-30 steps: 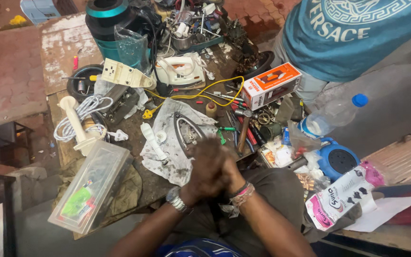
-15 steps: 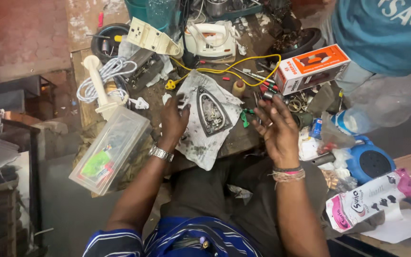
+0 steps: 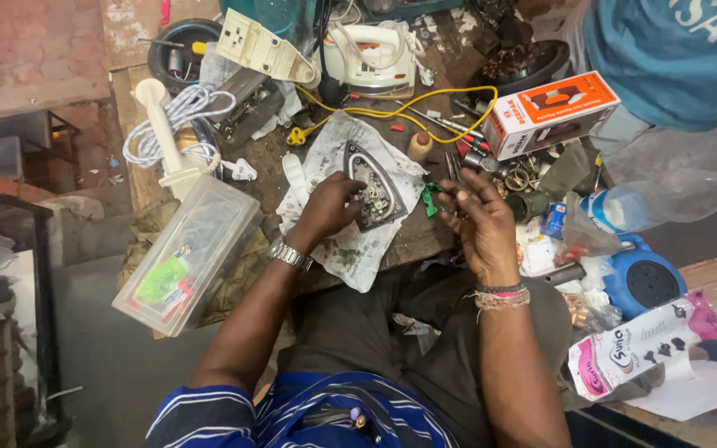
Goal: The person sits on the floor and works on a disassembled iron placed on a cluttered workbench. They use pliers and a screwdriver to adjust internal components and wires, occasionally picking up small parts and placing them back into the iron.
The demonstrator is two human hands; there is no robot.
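The iron soleplate (image 3: 373,184) lay on a newspaper sheet (image 3: 350,249) on the table (image 3: 269,158), a plastic box (image 3: 188,253) to its left, a cardboard box (image 3: 551,112) to its right, a clothes iron (image 3: 373,56) behind it.

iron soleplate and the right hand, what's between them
In the head view, a small green piece lies on the newspaper between the iron soleplate and the right hand.
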